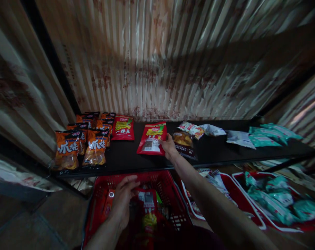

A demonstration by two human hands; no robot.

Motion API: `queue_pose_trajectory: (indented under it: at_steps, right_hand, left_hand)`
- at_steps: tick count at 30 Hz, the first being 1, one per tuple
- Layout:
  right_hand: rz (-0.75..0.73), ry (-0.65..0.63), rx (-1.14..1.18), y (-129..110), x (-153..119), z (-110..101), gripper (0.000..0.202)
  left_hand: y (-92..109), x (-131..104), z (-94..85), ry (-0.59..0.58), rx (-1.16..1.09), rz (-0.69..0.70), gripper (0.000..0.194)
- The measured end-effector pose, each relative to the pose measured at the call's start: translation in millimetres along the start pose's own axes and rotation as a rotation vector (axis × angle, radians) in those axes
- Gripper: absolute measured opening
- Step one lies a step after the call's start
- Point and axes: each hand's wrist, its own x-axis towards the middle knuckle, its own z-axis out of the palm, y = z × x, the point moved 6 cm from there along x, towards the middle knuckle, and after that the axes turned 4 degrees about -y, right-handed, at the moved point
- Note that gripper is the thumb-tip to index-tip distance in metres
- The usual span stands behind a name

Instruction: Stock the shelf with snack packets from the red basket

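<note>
We've got the right hand [169, 147] pinching a red snack bag [152, 137] by its 3 o'clock edge, on the shelf [124, 155]. Left hand [122, 199] loosely open over the red basket [170, 185], 6 o'clock: red packet [148, 208] inside. 4 o'clock basket [284, 229]: teal packs [281, 199].

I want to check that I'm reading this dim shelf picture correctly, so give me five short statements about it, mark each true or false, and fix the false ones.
1. The right hand touches a red packet on the shelf. True.
2. The left hand is on the shelf too. False: it is lower, at the red basket in front of the shelf.
3. Orange bags are grouped toward the shelf's left end. True.
4. Teal packets appear only on the shelf. False: more lie in the rightmost basket below.
5. Another red packet is beside the orange bags. True.
</note>
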Motion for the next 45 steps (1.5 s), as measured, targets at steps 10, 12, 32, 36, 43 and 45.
queue_pose_trajectory:
  at_steps: [10,12,32,36,43,45]
  right_hand:
    - [0.276,-0.334,0.808,5,-134,-22,0.077]
    - [0.296,-0.436,0.783,6,-150,-19,0.076]
    - [0.335,-0.536,0.764,26,-161,3,0.038]
    - [0.286,-0.508,0.788,24,-149,5,0.035]
    - [0.283,-0.465,0.841,25,-141,8,0.026]
    - [0.308,-0.470,0.862,23,-142,9,0.024]
  left_hand:
    - [12,-4,0.4,-0.090,-0.071,-0.040,0.033]
    - [11,-6,10.5,-0.204,-0.092,-0.080,0.040]
    - [12,4,1.9,-0.014,-0.075,0.093,0.025]
    - [11,-8,-0.3,0.058,0.041,0.043,0.014]
    - [13,-20,-9.1,0.150,0.157,0.035,0.014]
    - [8,-16,-10.9,0.084,0.141,0.026,0.022]
